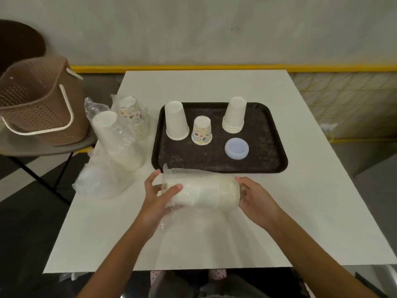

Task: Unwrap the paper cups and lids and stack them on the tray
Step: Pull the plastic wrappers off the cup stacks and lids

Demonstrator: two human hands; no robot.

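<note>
1. While the sleeve of cups (199, 191) is still sealed in clear wrap, the unwrapping step is judged to be in hand. The sleeve is held on its side just over the bench (214, 237), close to the near edge of the tray (264, 155).
2. Its left end is gripped by the left hand (160, 196), thumb across the front. The rim end is clasped by the right hand (255, 196).
3. Next, the wrap would need to be opened, probably at its loose left end, and slid off.
4. Bare tray surface is seen at the near left, before the white cups (176, 121). The bench's left edge is crowded by wrapped packs (120, 138), so wider movement is better made on the right.
</note>
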